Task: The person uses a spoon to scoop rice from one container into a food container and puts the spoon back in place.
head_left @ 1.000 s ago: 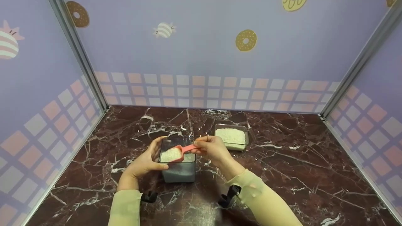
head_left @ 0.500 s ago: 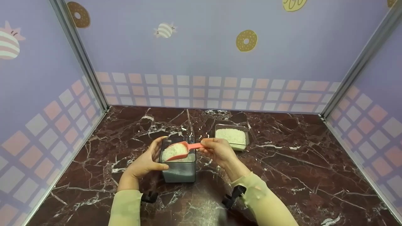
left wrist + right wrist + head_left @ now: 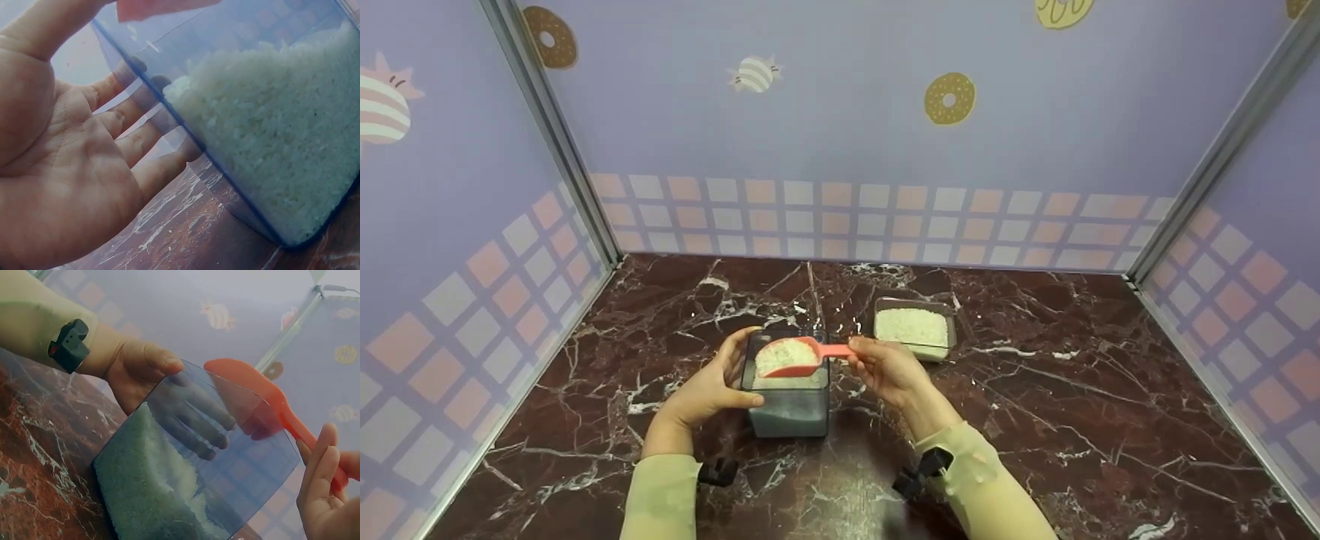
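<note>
A clear bluish rectangular container [image 3: 791,420] stands on the marble surface, part filled with white rice [image 3: 281,124] that slopes inside. My left hand [image 3: 709,386] holds it by the left side, thumb at the near rim and fingers spread along the wall. With my right hand [image 3: 894,371] I pinch the end of the handle of a red scoop [image 3: 242,382]. The scoop is heaped with rice and lies nearly level over the container's mouth, its lower part seen through the wall in the right wrist view.
A shallower clear box [image 3: 954,341] filled with pale rice stands behind and to the right. Scattered grains lie on the dark red marble surface [image 3: 1072,405]. Patterned purple panels [image 3: 847,135] close in the back and both sides.
The red scoop has moved right and turned from tilted down-left to nearly level, with rice still in it. My right hand has shifted right; my left hand and the container stay put.
</note>
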`<state>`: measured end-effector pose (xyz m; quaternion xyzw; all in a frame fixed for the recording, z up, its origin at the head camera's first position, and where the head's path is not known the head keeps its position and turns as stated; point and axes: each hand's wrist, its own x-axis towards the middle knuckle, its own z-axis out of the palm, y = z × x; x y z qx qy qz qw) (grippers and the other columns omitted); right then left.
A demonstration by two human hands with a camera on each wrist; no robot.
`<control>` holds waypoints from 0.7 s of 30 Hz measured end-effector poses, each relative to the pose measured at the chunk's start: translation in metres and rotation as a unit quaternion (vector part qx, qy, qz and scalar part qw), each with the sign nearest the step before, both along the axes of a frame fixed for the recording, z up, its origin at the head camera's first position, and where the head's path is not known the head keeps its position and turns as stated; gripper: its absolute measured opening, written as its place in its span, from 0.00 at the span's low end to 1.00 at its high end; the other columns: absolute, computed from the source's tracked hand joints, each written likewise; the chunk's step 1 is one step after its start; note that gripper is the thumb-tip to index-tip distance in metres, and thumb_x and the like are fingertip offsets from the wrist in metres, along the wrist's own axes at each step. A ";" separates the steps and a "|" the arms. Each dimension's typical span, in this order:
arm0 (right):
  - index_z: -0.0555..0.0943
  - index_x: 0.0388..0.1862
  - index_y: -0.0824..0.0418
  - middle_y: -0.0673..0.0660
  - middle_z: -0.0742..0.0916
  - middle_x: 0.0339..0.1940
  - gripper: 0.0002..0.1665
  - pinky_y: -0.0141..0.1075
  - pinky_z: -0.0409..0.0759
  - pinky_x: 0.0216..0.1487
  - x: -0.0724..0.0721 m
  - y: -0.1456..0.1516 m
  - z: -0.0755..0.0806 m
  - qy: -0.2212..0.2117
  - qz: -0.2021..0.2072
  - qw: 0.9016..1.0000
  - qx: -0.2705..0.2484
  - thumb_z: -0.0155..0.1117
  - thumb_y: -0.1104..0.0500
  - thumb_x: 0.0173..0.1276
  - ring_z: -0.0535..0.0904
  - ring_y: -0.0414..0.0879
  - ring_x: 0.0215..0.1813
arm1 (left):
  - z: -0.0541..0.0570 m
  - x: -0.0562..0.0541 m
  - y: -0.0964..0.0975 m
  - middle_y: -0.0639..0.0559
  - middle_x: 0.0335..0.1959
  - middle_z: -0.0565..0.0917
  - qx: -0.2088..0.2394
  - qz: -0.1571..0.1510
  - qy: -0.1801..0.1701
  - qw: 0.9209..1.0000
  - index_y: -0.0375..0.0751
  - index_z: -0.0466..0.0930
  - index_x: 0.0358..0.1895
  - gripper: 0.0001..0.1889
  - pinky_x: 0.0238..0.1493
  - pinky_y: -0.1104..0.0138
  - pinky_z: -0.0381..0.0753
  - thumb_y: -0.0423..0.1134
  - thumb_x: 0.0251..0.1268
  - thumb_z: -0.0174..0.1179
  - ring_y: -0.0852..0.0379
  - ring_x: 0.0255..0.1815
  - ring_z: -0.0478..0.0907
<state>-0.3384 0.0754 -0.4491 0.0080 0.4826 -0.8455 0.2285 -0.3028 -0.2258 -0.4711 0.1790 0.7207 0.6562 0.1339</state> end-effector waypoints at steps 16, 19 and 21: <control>0.85 0.33 0.64 0.52 0.87 0.24 0.09 0.19 0.79 0.25 -0.011 0.064 0.032 -0.001 -0.122 0.991 -0.052 0.60 0.68 0.74 0.81 0.35 0.23 | 0.000 0.001 0.000 0.41 0.86 0.26 -0.013 0.006 0.000 1.000 0.45 0.37 0.83 0.59 0.84 0.41 0.31 0.30 0.56 0.73 0.38 0.86 0.22; 0.85 0.30 0.63 0.51 0.86 0.21 0.12 0.19 0.80 0.25 -0.020 0.084 0.030 0.021 -0.180 0.983 -0.041 0.60 0.70 0.73 0.82 0.35 0.22 | 0.001 0.002 0.000 0.41 0.86 0.25 -0.015 0.003 -0.001 1.000 0.45 0.37 0.84 0.59 0.84 0.41 0.31 0.30 0.56 0.73 0.38 0.86 0.21; 0.84 0.29 0.61 0.50 0.86 0.20 0.12 0.18 0.79 0.24 -0.027 0.095 0.026 0.036 -0.216 0.976 -0.017 0.59 0.70 0.74 0.82 0.34 0.21 | 0.001 0.002 0.001 0.41 0.86 0.25 -0.013 0.003 -0.003 1.000 0.44 0.37 0.83 0.59 0.84 0.42 0.31 0.29 0.56 0.72 0.38 0.86 0.22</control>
